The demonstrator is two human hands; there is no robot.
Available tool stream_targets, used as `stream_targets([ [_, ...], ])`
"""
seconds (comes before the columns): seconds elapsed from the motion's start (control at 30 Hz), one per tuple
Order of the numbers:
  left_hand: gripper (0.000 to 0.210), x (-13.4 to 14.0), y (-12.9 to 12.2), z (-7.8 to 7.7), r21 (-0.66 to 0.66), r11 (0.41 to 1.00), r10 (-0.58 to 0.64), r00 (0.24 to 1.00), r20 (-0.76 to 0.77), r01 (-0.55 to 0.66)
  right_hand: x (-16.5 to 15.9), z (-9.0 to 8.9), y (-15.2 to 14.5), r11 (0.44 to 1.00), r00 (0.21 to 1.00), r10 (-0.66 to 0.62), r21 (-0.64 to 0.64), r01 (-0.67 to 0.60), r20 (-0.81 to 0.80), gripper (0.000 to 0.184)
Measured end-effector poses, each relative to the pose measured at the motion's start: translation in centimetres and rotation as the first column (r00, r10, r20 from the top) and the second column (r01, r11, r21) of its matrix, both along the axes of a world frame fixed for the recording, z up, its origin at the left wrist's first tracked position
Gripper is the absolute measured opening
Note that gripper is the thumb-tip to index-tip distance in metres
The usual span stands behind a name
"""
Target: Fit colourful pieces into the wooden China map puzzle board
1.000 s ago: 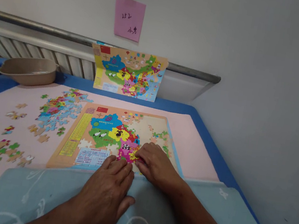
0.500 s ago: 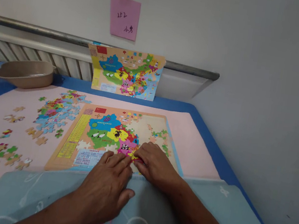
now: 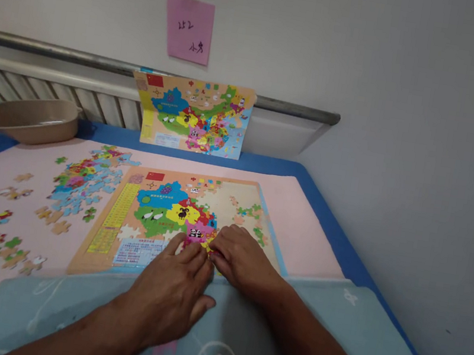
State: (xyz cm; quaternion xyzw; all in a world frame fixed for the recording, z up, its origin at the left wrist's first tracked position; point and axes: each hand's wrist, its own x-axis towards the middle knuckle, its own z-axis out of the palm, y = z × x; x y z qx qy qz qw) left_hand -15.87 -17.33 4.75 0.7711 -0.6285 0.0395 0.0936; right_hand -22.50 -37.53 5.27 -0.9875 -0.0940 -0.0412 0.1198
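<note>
A partly assembled map jigsaw puzzle lies in its frame in front of me, with bare backing showing at the upper right. My left hand rests on its lower middle, fingers stretched flat over the pieces and thumb apart. Beside it, my right hand has curled fingers and thumb pinched at a reddish puzzle piece, mostly hidden under the fingertips. Both hands nearly touch just below the panda picture.
Loose puzzle pieces are heaped left of the frame, and smaller clusters lie nearer. A printed reference map leans upright at the back. A beige plastic basin stands far left. A blue-grey patterned cloth covers the near edge.
The view has shifted slightly, moving the scene a little left. My hands stay at the same spot on the puzzle, with the left fingers slightly more drawn in.
</note>
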Motion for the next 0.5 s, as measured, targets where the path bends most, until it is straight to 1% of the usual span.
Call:
stream_targets([
  [0.1,0.041,0.18,0.54,-0.12,-0.062,0.997,0.034,0.998,-0.050,-0.037,-0.01,0.03,0.06,1.000,1.000,0.008,-0.005,-0.008,0.016,0.014],
  [0.2,0.033,0.09,0.87,-0.17,-0.109,0.994,0.023,0.998,-0.059,-0.029,0.01,0.07,0.06,1.000,1.000,0.006,-0.006,-0.006,0.015,0.014],
  [0.4,0.032,0.01,0.66,0.02,-0.030,1.000,-0.005,1.000,-0.017,0.004,0.05,0.29,0.08,0.999,1.000,0.005,-0.035,-0.005,-0.016,0.015],
  [0.5,0.033,0.14,0.55,0.07,-0.050,0.999,-0.001,1.000,-0.020,0.000,0.08,0.24,0.10,0.999,1.000,0.002,-0.045,-0.003,-0.012,0.015],
])
